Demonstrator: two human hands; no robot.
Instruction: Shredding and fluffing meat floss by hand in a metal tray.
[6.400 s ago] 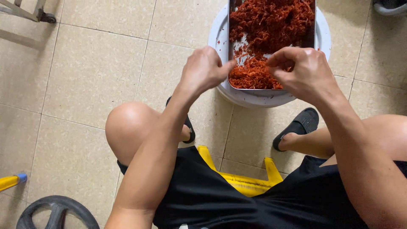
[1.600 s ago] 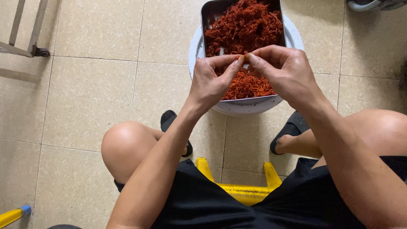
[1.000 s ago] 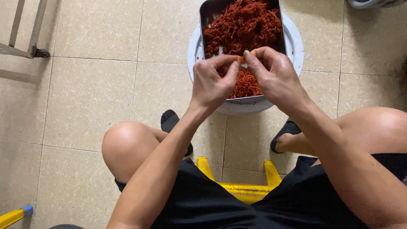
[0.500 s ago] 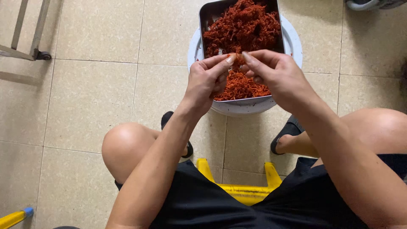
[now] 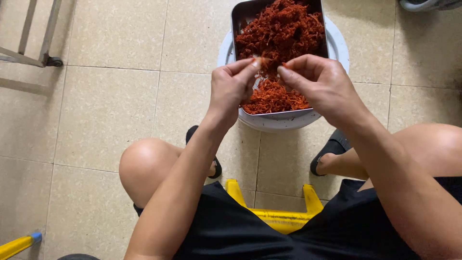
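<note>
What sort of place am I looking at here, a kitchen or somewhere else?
Probably a home or small food-prep area, worked at floor level: beige tiled floor, a low yellow stool, and a metal tray of red shredded food set on a white tub. No counters or stove show.

A metal tray (image 5: 239,14) heaped with shredded strands (image 5: 281,33) sat on a round basin (image 5: 337,43) at the far edge of the tiled floor (image 5: 106,110), and both hands hovered over the tray's near end, the left hand (image 5: 231,86) beside the right hand (image 5: 320,84), fingertips close together above the strands. Nearer the person, two sandalled feet rested on the floor either side of the basin's near rim, with a low stool (image 5: 279,216) behind them. A metal frame leg (image 5: 45,45) stood at the far left corner.
</note>
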